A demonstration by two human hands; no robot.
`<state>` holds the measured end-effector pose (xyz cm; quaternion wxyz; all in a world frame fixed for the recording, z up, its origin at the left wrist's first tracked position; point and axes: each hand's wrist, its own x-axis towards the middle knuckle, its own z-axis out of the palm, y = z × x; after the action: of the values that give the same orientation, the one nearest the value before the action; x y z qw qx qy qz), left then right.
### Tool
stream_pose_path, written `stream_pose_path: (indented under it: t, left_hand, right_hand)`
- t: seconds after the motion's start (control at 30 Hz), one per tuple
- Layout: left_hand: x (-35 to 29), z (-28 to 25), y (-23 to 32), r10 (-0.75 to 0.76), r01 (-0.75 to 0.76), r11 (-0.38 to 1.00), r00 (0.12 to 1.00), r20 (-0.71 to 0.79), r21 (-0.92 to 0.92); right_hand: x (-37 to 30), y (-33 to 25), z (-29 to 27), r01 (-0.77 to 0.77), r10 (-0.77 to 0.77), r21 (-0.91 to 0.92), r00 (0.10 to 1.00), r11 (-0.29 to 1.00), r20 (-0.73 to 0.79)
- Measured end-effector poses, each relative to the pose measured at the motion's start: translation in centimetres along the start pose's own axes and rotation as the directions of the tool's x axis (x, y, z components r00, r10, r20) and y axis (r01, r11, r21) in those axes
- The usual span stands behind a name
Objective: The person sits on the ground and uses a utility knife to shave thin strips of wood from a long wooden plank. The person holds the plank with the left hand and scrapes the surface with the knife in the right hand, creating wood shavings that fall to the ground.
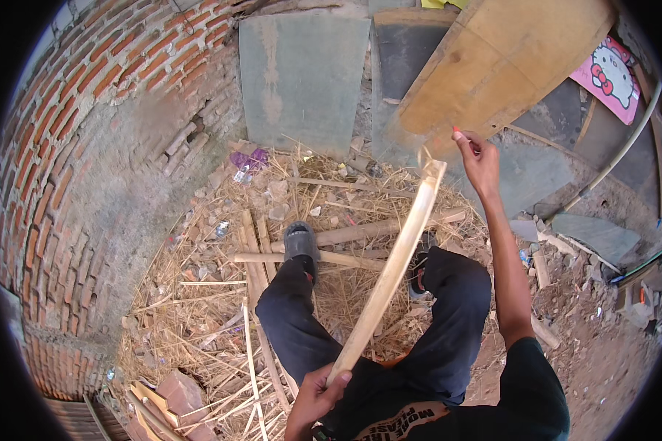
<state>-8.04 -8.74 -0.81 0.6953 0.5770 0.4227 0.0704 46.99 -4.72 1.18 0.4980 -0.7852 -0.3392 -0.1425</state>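
Head view: left hand [320, 395], bottom centre, was wrapped around the near end of a pale pole [393, 279], which slanted up through mid-frame. Right hand [479, 160], upper right, pinched something small and red [456, 130], kind unclear, near the pole's far end. Straw [349, 287] littered the ground; brick wall [59, 184] left, brown board [500, 66] top right.
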Motion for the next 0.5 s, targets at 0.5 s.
stream_pose_path:
  t: [0.5]
  left_hand:
    - [4.1,-3.4,1.9,0.315,-0.199,0.918,0.890,-0.328,0.342]
  right_hand:
    - [-3.8,-7.8,-1.7,-0.108,-0.078,0.368,0.887,0.923,0.455]
